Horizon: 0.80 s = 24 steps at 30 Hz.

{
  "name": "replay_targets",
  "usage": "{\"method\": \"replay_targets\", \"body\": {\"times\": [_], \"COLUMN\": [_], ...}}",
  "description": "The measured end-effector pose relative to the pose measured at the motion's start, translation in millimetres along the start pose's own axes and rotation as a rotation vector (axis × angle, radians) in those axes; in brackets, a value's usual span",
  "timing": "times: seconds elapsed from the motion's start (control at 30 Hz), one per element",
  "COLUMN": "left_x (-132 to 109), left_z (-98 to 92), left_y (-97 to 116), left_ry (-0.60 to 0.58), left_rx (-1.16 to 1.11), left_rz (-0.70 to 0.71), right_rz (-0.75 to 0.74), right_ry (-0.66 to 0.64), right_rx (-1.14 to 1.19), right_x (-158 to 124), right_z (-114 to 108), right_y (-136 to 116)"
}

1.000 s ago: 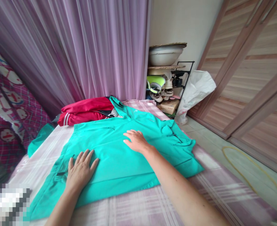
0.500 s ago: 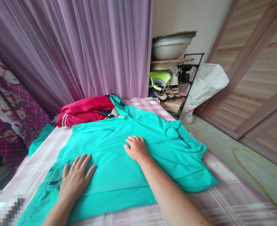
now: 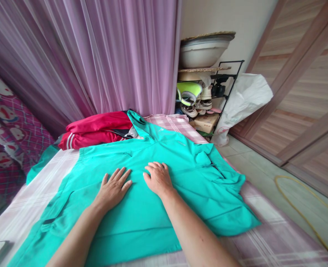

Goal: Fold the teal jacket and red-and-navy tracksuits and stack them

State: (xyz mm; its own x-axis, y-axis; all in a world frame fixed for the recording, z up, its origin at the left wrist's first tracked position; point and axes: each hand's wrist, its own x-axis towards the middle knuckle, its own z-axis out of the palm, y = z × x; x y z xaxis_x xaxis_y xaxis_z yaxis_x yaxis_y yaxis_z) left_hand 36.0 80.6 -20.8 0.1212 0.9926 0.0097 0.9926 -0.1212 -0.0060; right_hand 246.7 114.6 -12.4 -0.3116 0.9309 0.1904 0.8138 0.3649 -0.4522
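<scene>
Left hand (image 3: 113,188): palm down, flat, fingers spread.
Right hand (image 3: 158,180): palm down, fingers lightly curled.
Spacing: hands just apart.
Left forearm (image 3: 75,237): bare, angled inward.
Right forearm (image 3: 193,233): bare, angled inward.

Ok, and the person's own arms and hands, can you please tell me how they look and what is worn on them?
The left hand and the right hand are bare, with no glove, ring or watch that I can see. The left forearm and the right forearm are bare too; no sleeve shows.
</scene>
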Motion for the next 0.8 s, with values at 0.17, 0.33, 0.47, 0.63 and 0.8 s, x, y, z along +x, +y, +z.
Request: {"method": "replay_targets", "body": {"times": [0.17,0.33,0.47,0.63,0.8], "left_x": [-14.6,-23.1,-22.7,-22.9,-22.7], "left_z": [2.5,3.0,5.8,4.1,3.8], "left_y": [-51.4,-86.0,-85.1,-80.0,-78.6], "left_ry": [-0.027,-0.001,0.015,0.019,0.031], "left_rx": [0.061,0.097,0.106,0.088,0.066], "left_rz": [-0.103,-0.203,-0.206,-0.208,-0.223], "right_rz": [0.012,0.019,0.027,0.028,0.023], "right_ry": [-0.014,-0.004,-0.01,-0.014,-0.013], "right_rx": [0.003,0.021,0.006,-0.017,-0.032], "right_x": [0.6,0.2,0.9,1.3,1.5], "right_z": [0.2,0.7,1.2,2.3,3.6], "right_y": [0.1,-0.1,-0.5,-0.7,0.4]}}
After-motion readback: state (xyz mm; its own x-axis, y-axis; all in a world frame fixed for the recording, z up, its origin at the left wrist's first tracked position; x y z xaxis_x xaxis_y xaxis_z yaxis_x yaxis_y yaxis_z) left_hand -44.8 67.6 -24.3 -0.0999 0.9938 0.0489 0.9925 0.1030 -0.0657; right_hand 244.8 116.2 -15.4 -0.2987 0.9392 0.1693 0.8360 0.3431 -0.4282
